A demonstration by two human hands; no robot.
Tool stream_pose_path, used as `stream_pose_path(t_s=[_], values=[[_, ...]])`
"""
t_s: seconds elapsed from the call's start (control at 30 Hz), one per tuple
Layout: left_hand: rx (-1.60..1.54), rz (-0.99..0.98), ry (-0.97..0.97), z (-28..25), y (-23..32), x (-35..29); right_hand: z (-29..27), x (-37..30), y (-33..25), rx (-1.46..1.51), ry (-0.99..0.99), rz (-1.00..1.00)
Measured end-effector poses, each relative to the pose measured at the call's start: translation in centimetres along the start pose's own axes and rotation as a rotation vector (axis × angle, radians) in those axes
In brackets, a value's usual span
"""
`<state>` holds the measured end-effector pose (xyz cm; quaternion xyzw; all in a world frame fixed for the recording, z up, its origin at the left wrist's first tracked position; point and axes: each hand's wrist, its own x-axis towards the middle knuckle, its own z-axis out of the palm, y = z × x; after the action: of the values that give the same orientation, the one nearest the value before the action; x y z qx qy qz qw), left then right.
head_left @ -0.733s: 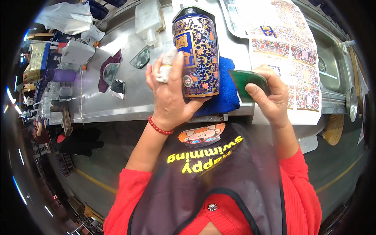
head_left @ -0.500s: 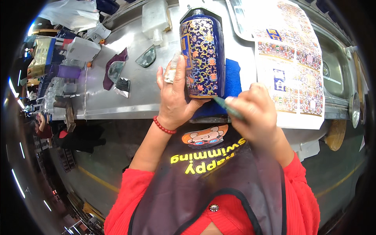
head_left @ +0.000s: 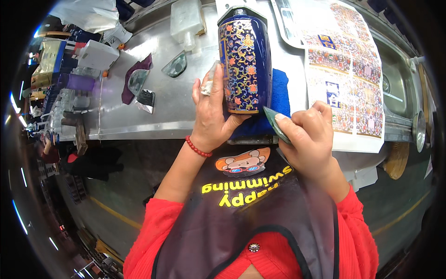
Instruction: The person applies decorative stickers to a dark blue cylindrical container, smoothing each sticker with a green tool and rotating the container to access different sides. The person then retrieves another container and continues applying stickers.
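My left hand is closed around the left side and base of a dark blue bottle, its neck pointing away from me. Colourful floral and gold decoration covers part of the bottle; a strip on its right is plain blue. White wrapping covers one of my left fingers. Between the thumb and fingers of my right hand is a thin green scraper, its tip just off the bottle's lower right corner. A blue towel lies beneath the bottle.
At right lie printed decal sheets beside a sink. Left of the bottle are a green half-round scraper, a maroon cloth and a clear glass bottle. The metal table's front edge runs below my hands.
The scraper has come away from the bottle's lower edge, moving slightly right with my right hand. The bottle and my left hand have shifted a little to the right.
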<state>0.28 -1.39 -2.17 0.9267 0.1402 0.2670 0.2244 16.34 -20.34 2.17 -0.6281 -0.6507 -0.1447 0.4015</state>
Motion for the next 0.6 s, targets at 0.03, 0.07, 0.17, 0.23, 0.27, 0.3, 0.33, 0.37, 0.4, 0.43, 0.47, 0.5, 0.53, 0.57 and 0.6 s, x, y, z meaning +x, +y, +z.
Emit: stream_pose_path(t_s=[0.03, 0.07, 0.17, 0.23, 0.27, 0.3, 0.33, 0.37, 0.4, 0.43, 0.47, 0.5, 0.53, 0.57, 0.6], values=[[-0.006, 0.002, 0.005, 0.1, -0.1, 0.0, -0.1, 0.0, 0.0, 0.030, -0.009, -0.005], [-0.013, 0.006, 0.008, 0.1, -0.1, 0.0, -0.1, 0.1, -0.1, 0.060, -0.003, -0.020], [0.002, 0.011, 0.079, 0.0, 0.2, -0.1, -0.3, 0.1, 0.0, 0.044, -0.013, 0.009], [0.019, 0.101, 0.135, -0.6, 0.7, -0.3, -0.3, 0.1, 0.0, 0.030, 0.003, 0.039], [0.026, 0.158, 0.170, -1.0, 1.0, -0.4, -0.2, 0.1, 0.1, 0.037, -0.001, 0.042], [0.020, 0.168, 0.210, -1.1, 1.5, -0.6, -0.2, 0.1, 0.2, 0.043, -0.004, 0.046], [0.086, 0.186, 0.217, -1.3, 2.0, -0.8, -0.2, 0.1, 0.3, 0.050, 0.001, 0.050], [0.157, 0.207, 0.190, -1.6, 2.5, -1.0, -0.1, 0.1, 0.3, 0.053, 0.008, 0.061], [0.228, 0.226, 0.162, -1.8, 2.9, -1.1, 0.0, 0.0, 0.4, 0.058, 0.022, 0.071], [0.271, 0.240, 0.171, -1.8, 3.2, -1.0, 0.0, 0.0, 0.4, 0.061, 0.023, 0.082], [0.302, 0.256, 0.177, -1.8, 3.4, -0.8, 0.1, 0.0, 0.4, 0.070, 0.031, 0.083], [0.333, 0.276, 0.189, -1.7, 3.5, -0.6, 0.2, 0.0, 0.4, 0.075, 0.028, 0.086], [0.363, 0.296, 0.201, -1.6, 3.7, -0.5, 0.2, 0.0, 0.4, 0.079, 0.024, 0.089], [0.387, 0.272, 0.209, -1.3, 3.9, -0.4, 0.2, -0.1, 0.5, 0.080, 0.029, 0.097], [0.384, 0.262, 0.200, -1.3, 4.1, -0.4, 0.3, -0.1, 0.5, 0.081, 0.034, 0.105]])
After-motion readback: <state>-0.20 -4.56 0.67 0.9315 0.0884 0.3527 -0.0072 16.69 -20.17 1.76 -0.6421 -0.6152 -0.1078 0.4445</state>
